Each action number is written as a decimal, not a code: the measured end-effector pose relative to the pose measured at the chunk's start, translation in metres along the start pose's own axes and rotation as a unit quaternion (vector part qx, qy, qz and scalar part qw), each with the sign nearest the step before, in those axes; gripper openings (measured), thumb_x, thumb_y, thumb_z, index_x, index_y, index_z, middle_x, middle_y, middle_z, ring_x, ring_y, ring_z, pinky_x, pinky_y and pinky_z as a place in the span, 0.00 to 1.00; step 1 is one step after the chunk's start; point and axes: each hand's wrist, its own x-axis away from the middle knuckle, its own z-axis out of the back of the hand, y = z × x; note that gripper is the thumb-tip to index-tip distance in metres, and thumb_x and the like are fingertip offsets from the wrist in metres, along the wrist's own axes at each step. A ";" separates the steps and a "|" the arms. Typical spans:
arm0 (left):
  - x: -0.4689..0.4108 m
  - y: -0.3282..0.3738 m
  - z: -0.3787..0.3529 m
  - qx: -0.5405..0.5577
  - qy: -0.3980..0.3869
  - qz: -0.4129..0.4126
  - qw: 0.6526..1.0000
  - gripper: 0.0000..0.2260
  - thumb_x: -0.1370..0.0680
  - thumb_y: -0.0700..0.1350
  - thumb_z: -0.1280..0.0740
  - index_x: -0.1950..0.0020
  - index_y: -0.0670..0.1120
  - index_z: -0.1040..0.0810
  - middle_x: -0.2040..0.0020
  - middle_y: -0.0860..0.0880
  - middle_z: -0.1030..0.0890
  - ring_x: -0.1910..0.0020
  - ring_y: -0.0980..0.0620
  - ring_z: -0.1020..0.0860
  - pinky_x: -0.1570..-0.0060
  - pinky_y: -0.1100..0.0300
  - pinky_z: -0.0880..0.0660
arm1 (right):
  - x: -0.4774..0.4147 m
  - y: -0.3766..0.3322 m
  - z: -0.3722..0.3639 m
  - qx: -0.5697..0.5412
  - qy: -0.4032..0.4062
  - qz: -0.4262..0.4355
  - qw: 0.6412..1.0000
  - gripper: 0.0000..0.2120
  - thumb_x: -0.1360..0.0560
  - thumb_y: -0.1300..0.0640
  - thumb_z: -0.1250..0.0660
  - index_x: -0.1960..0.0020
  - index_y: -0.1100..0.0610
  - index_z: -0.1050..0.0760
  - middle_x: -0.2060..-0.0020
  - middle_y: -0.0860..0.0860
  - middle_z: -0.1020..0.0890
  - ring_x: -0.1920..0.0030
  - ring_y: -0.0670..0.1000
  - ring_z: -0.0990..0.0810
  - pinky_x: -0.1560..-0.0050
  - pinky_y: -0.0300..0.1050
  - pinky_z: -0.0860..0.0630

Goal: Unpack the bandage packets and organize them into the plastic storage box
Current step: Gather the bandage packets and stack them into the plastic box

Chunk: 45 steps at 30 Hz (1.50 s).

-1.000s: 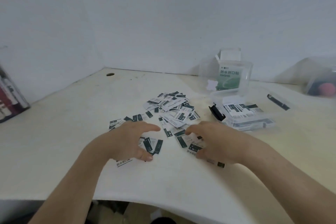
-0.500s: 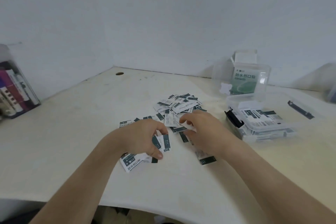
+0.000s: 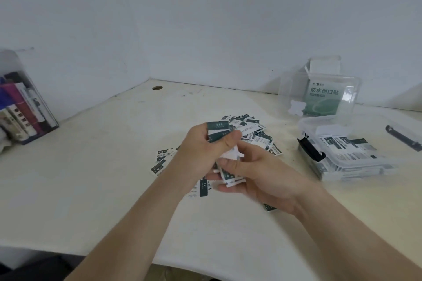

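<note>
A loose pile of small white-and-dark-green bandage packets [image 3: 255,134] lies in the middle of the white table. My left hand [image 3: 205,146] is raised above it and grips a few packets [image 3: 218,131] between thumb and fingers. My right hand [image 3: 255,173] is just below and to the right, palm turned up, holding several more packets [image 3: 229,177] in its curled fingers. The clear plastic storage box [image 3: 347,155] with a black latch stands to the right, with packets stacked inside.
An opened green bandage carton [image 3: 323,100] stands behind the box inside the clear upright lid. A black latch piece [image 3: 403,138] lies at the far right. A clear case of books [image 3: 20,107] stands at the left wall. A cable hole [image 3: 157,87] sits near the corner.
Both hands have lifted off the table with packets gathered from the pile and come together above it. The camera has shifted, so the scene sits further right.
</note>
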 end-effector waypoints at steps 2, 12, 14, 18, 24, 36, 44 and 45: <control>0.001 -0.001 0.003 -0.046 -0.011 -0.022 0.999 0.16 0.34 0.57 0.28 0.57 0.46 0.21 0.67 0.52 0.21 0.69 0.56 0.22 0.68 0.65 0.27 | 0.001 0.000 0.000 0.007 0.029 0.020 0.999 0.06 0.23 0.64 0.35 0.46 0.62 0.24 0.58 0.60 0.18 0.54 0.59 0.18 0.41 0.58 0.23; 0.015 -0.002 0.061 -0.499 -0.188 0.122 0.837 0.23 0.34 0.49 0.21 0.43 0.59 0.26 0.52 0.58 0.25 0.51 0.56 0.23 0.49 0.55 0.22 | 0.001 0.000 0.003 0.097 0.129 0.037 0.986 0.07 0.19 0.61 0.40 0.46 0.64 0.25 0.67 0.54 0.20 0.67 0.52 0.18 0.63 0.43 0.24; 0.012 0.001 0.057 -0.500 -0.198 0.141 0.831 0.23 0.33 0.47 0.22 0.43 0.57 0.26 0.54 0.58 0.26 0.57 0.58 0.24 0.57 0.57 0.23 | 0.002 0.000 0.003 0.096 0.126 0.038 0.987 0.06 0.18 0.62 0.40 0.49 0.62 0.25 0.67 0.55 0.20 0.68 0.52 0.19 0.62 0.44 0.24; 0.003 0.003 0.053 -0.531 -0.244 0.153 0.797 0.23 0.32 0.47 0.22 0.41 0.52 0.26 0.55 0.56 0.24 0.57 0.55 0.24 0.57 0.60 0.28 | 0.004 0.002 0.007 0.089 0.135 0.033 0.986 0.08 0.19 0.62 0.41 0.45 0.65 0.25 0.68 0.54 0.20 0.69 0.52 0.19 0.59 0.48 0.25; -0.004 0.002 0.056 -0.494 -0.245 0.104 0.828 0.08 0.30 0.46 0.23 0.62 0.51 0.22 0.71 0.56 0.24 0.75 0.60 0.27 0.68 0.64 0.30 | 0.005 -0.002 0.008 0.047 0.156 0.018 0.986 0.08 0.18 0.60 0.40 0.52 0.58 0.23 0.66 0.55 0.20 0.67 0.53 0.19 0.57 0.49 0.25; -0.033 -0.002 -0.009 -0.049 -0.061 -0.036 0.996 0.06 0.31 0.41 0.23 0.57 0.44 0.17 0.65 0.47 0.16 0.67 0.52 0.20 0.66 0.60 0.24 | 0.007 -0.010 0.012 -0.065 0.137 -0.001 0.988 0.14 0.17 0.57 0.45 0.41 0.63 0.23 0.54 0.65 0.16 0.62 0.61 0.17 0.61 0.50 0.18; -0.037 -0.015 -0.011 -0.116 -0.035 -0.041 0.992 0.18 0.22 0.59 0.38 0.54 0.44 0.23 0.64 0.49 0.24 0.66 0.54 0.27 0.61 0.56 0.30 | 0.010 -0.013 0.017 -0.050 0.178 0.004 0.983 0.13 0.18 0.49 0.41 0.50 0.57 0.24 0.70 0.55 0.25 0.72 0.52 0.27 0.73 0.41 0.28; -0.040 -0.015 -0.007 -0.139 -0.009 -0.038 0.989 0.15 0.21 0.58 0.38 0.54 0.46 0.23 0.63 0.49 0.24 0.65 0.54 0.28 0.60 0.56 0.30 | 0.010 -0.014 0.018 -0.053 0.194 0.018 0.979 0.12 0.18 0.50 0.41 0.51 0.57 0.25 0.70 0.54 0.25 0.73 0.52 0.28 0.73 0.41 0.29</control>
